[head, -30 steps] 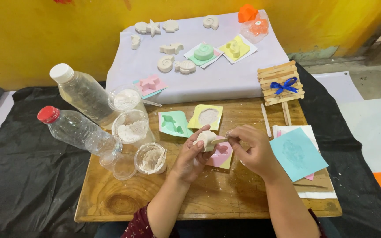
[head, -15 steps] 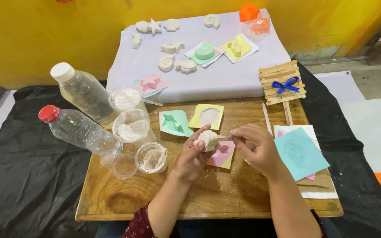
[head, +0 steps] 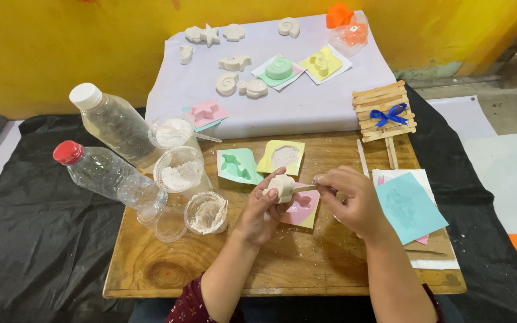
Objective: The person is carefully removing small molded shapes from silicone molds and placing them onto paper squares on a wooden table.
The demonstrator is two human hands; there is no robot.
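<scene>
White plaster makes up the small cast (head: 282, 185) gripped in the left hand (head: 262, 208), raised just above the pink mould (head: 302, 210) on the wooden counter (head: 169, 272); the right hand (head: 349, 200) is closed around a thin stick (head: 304, 188) whose tip touches the cast's side. Against half a second ago and a second ago, both hands sit in almost the same spot over the pink mould, the stick shifted only slightly along the cast; that reads as fine scraping at one edge, not a move to another piece. Left of the pink mould stand three cups of white powder or paste (head: 206, 212) and two clear bottles (head: 100, 170); beyond it lie a green mould (head: 238, 165) and a yellow mould (head: 282, 157); right of it, blue paper (head: 410, 206).
</scene>
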